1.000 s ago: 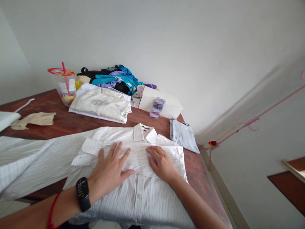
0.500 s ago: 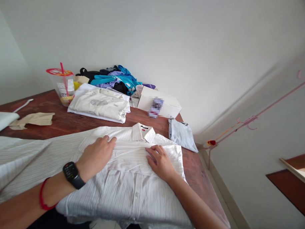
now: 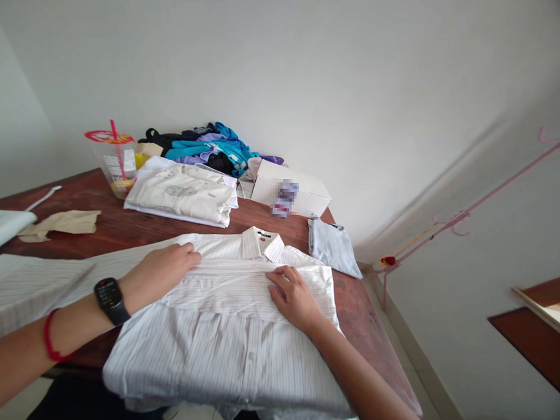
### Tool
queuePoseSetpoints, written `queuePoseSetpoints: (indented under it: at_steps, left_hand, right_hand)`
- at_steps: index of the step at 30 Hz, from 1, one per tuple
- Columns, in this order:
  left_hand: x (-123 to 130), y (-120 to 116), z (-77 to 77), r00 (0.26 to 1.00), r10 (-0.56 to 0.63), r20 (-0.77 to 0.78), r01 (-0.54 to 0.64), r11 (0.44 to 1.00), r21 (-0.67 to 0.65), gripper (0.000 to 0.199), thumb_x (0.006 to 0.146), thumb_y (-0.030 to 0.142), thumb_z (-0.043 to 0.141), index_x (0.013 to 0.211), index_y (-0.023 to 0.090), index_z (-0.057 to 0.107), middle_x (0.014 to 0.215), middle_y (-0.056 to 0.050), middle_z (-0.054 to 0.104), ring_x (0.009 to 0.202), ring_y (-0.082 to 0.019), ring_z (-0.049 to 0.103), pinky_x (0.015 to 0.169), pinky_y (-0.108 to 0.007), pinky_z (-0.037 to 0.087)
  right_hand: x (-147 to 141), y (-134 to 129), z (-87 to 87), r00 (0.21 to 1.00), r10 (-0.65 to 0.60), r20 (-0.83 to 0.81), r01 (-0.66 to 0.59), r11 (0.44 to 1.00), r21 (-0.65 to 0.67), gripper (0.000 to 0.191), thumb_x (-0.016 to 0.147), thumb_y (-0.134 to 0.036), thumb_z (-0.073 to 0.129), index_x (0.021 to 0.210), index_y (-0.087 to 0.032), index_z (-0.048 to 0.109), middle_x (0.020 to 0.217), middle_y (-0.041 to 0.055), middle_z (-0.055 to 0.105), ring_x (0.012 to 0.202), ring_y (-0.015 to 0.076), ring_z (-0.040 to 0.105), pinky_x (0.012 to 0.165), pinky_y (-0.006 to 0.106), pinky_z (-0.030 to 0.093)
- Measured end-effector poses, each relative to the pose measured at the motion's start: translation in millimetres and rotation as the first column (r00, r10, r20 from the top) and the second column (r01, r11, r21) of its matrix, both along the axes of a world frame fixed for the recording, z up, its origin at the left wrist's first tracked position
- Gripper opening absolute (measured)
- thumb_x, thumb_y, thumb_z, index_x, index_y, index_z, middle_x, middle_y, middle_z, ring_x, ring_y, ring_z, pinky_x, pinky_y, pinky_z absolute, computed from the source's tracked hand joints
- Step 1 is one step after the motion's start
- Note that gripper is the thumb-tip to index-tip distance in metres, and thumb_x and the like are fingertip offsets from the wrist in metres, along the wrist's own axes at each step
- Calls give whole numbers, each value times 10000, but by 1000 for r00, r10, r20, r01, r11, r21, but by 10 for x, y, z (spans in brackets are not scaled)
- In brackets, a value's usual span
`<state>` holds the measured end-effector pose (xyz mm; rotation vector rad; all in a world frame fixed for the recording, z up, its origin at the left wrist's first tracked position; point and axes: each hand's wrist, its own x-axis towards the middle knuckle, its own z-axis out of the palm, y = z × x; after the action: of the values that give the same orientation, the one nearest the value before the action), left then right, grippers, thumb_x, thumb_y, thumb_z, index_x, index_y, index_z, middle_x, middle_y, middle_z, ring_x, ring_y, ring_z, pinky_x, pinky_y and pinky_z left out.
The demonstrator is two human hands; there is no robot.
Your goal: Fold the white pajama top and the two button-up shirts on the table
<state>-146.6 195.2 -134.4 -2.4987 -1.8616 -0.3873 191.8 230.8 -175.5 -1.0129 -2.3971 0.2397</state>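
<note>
A white striped button-up shirt (image 3: pixel 238 349) lies spread before me, its collar (image 3: pixel 263 243) at the far side. One sleeve (image 3: pixel 222 287) is folded across the chest, while the other sleeve (image 3: pixel 34 281) stretches out to the left. At the left shoulder, my left hand (image 3: pixel 165 267) has its fingers bent together on the cloth; their tips are mostly hidden. My right hand (image 3: pixel 295 296) rests on the folded sleeve with its fingers apart. A black watch (image 3: pixel 110 299) and a red cord (image 3: pixel 52 340) are on my left wrist.
Folded white clothes (image 3: pixel 182 191) sit behind the shirt, beside a plastic cup (image 3: pixel 116 164) with a red straw. Farther back are a clothes pile (image 3: pixel 208 147) and a white box (image 3: pixel 303 189). A folded grey garment (image 3: pixel 334 248) lies near the table's (image 3: pixel 381 342) right edge.
My left hand has slid left along the shirt toward the left shoulder, and its fingers are drawn closer together. My right hand has stayed on the folded sleeve.
</note>
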Motion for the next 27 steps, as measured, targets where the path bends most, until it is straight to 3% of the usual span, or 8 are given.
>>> queuePoseSetpoints:
  at_steps: [2,4,9,12,14,20,27]
  left_hand:
    - [32,-20,33,987,1,-161,-3,1000,-10,263,961,111,415,866,165,654,909,-93,654,776,-219,624,648,-314,417]
    - [28,-23,68,975,22,-220,-23,1000,0,245,977,163,400,918,182,637,905,-90,661,795,-233,645,634,-323,406]
    - [-69,16,153,980,108,-169,-115,993,-31,235,994,266,355,916,239,576,917,-69,690,777,-257,669,569,-317,325]
    - [-117,83,171,977,147,-157,-156,987,-49,209,977,246,341,911,239,540,814,-65,675,714,-259,650,574,-322,291]
    - [-145,149,162,986,155,-65,-161,983,-90,192,974,257,330,912,238,511,744,-43,646,685,-245,630,595,-320,304]
    - [-292,327,96,956,46,289,19,976,-217,207,956,376,364,845,230,459,724,7,607,689,-201,573,657,-275,353]
    - [-439,305,189,950,-61,305,139,960,-241,263,995,432,408,968,208,542,799,26,627,741,-172,560,708,-233,342]
  right_hand:
    - [-1,1,3,1000,2,-1,-2,1000,-5,302,964,-206,557,1228,-261,692,1146,88,634,1072,252,603,966,445,553]
    - [-1,0,7,1000,2,-2,-2,1000,-9,299,963,-206,560,1226,-252,694,1151,88,636,1076,249,604,971,440,550]
    - [-4,-13,19,1000,1,-15,-1,1000,-16,287,967,-211,554,1207,-263,703,1154,80,641,1085,247,604,980,436,543]
    - [-4,-20,12,1000,-12,-27,12,1000,-13,271,966,-211,556,1181,-262,713,1155,78,639,1084,241,602,982,421,542]
    - [-2,-15,2,999,-22,-33,22,1000,-11,265,965,-215,560,1177,-262,712,1156,77,638,1079,237,603,986,417,538]
    - [5,4,-10,998,-56,2,56,998,-11,291,959,-225,574,1227,-244,684,1173,79,630,1098,235,592,1032,428,506]
    - [1,-14,18,994,-91,66,94,995,-44,365,965,-264,567,1322,-225,637,1260,94,603,1168,245,568,1073,416,472]
